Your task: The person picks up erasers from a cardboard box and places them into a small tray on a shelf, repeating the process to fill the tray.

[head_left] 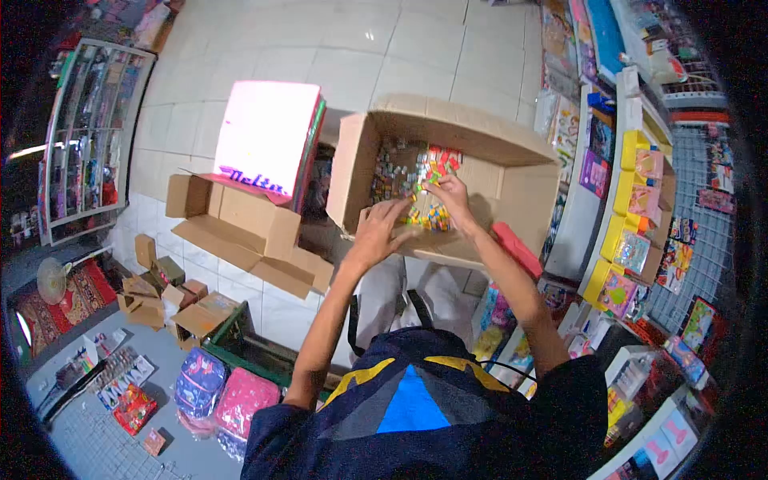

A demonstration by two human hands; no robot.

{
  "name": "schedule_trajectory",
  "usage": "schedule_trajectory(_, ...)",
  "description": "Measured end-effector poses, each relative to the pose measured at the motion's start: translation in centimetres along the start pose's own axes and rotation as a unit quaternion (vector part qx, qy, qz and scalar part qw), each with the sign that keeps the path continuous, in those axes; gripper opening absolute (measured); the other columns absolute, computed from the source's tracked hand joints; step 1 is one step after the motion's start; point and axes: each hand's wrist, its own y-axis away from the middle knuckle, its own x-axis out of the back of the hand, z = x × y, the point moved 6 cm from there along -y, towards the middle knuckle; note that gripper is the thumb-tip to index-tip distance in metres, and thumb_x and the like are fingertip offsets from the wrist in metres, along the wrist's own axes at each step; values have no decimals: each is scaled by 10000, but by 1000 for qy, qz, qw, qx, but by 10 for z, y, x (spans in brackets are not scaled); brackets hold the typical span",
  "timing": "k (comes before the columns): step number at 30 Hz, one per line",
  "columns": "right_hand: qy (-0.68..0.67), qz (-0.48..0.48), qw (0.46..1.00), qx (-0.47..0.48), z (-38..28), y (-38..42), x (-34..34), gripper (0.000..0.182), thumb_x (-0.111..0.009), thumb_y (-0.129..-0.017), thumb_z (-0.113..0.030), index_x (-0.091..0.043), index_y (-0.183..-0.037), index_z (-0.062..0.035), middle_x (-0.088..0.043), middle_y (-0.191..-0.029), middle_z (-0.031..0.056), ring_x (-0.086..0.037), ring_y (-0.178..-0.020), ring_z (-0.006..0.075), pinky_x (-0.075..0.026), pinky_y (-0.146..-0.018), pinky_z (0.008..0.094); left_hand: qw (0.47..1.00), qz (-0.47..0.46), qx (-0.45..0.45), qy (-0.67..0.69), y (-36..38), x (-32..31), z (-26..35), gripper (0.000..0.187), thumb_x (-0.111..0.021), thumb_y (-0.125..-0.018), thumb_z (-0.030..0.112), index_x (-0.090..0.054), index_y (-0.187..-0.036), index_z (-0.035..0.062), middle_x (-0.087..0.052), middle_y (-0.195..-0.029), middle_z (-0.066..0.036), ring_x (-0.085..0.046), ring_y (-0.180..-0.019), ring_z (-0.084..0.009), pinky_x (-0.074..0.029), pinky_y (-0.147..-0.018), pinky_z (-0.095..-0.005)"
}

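Observation:
A large open cardboard box (528, 184) stands in front of me. Small colourful pieces (436, 218) and duller, greyish ones (392, 164) lie on its left part. My left hand (380, 230) is at the near left of the box, over its edge, fingers spread and nothing seen in them. Over the pieces, my right hand (450, 196) has its fingers pinched together at a small yellow-green piece. Red and orange pieces (444, 158) lie just beyond my right hand. A red object (517, 250) is at the box's near right edge.
To the left stand a white and pink stack (268, 132) and an open empty cardboard box (232, 224). Shelves of packaged goods (632, 240) line the right side. Bagged backpacks (244, 400) and small cartons (204, 314) sit at the lower left.

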Motion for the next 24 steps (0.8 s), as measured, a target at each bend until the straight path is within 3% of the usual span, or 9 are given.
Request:
schedule_trajectory(2, -158, 23, 987, -2, -38, 13, -11, 250, -692, -755, -127, -501, -879, -23, -620, -813, 68, -581, -714, 106, -462, -609, 226, 985, 148, 1, 92, -18, 11, -9, 523, -658, -783, 242, -444, -1235, 90, -515, -1157, -156, -522, -1045, -260, -408, -885, -379)
schedule_trajectory(3, -171, 19, 985, 32, -100, 44, -22, 239, -687, -759, -126, -503, -875, -25, -620, -811, 69, -580, -711, 102, -455, -599, 220, 975, 184, -10, 128, -9, 47, 23, 484, -653, -786, 221, -467, -1209, 77, -528, -1133, -152, -535, -1014, -254, -418, -865, -359)
schedule_trajectory(6, -185, 13, 981, 50, -138, 78, -35, 160, -644, -789, -81, -512, -863, -31, -623, -836, 86, -589, -752, 111, -456, -645, 220, 947, 227, -4, 227, -8, 62, 42, 332, -638, -798, 173, -546, -1084, 31, -572, -1001, -153, -566, -868, -261, -447, -749, -320)
schedule_trajectory(7, -158, 8, 986, 59, -148, 84, -40, 107, -610, -810, -40, -516, -859, -33, -625, -864, 101, -600, -798, 128, -472, -711, 233, 945, 227, -4, 237, -9, 70, 53, 262, -627, -805, 127, -571, -1037, 17, -592, -959, -126, -575, -824, -207, -452, -742, -300)
schedule_trajectory(11, -158, 35, 979, 121, -202, 118, -46, 153, -646, -789, -74, -522, -869, -34, -607, -801, 65, -582, -748, 95, -467, -694, 210, 912, 221, -23, 345, -10, 89, 76, 250, -610, -818, 85, -567, -1051, 4, -589, -1033, -100, -568, -902, -161, -442, -796, -268)
schedule_trajectory(12, -152, 16, 979, 134, -208, 121, -46, 218, -673, -783, -148, -515, -861, -21, -611, -844, 70, -573, -771, 93, -451, -694, 219, 905, 219, -28, 364, -10, 92, 79, 234, -603, -825, 80, -569, -1042, 1, -590, -1036, -93, -565, -905, -148, -442, -795, -260)
schedule_trajectory(15, -92, 20, 975, 199, -233, 135, -40, 226, -673, -784, -144, -546, -906, -2, -611, -868, 75, -577, -775, 98, -461, -684, 225, 860, 222, -97, 449, -7, 103, 95, 187, -594, -842, 99, -568, -993, -8, -584, -1044, -80, -552, -905, -115, -447, -780, -247)
schedule_trajectory(23, -86, 7, 975, 204, -255, 174, -29, 350, -607, -822, -74, -524, -1139, 48, -605, -1016, 98, -591, -860, 118, -482, -739, 225, 851, 165, -56, 495, -8, 101, 101, 149, -612, -814, 25, -525, -934, 6, -616, -912, -73, -581, -825, -101, -462, -735, -218)
schedule_trajectory(24, -82, 11, 975, 208, -259, 179, -29, 347, -598, -826, -64, -521, -1145, 49, -600, -1036, 98, -592, -866, 121, -482, -751, 224, 814, 157, -69, 555, -4, 103, 111, 182, -614, -806, 9, -523, -963, -10, -614, -900, -80, -588, -829, -110, -472, -730, -220)
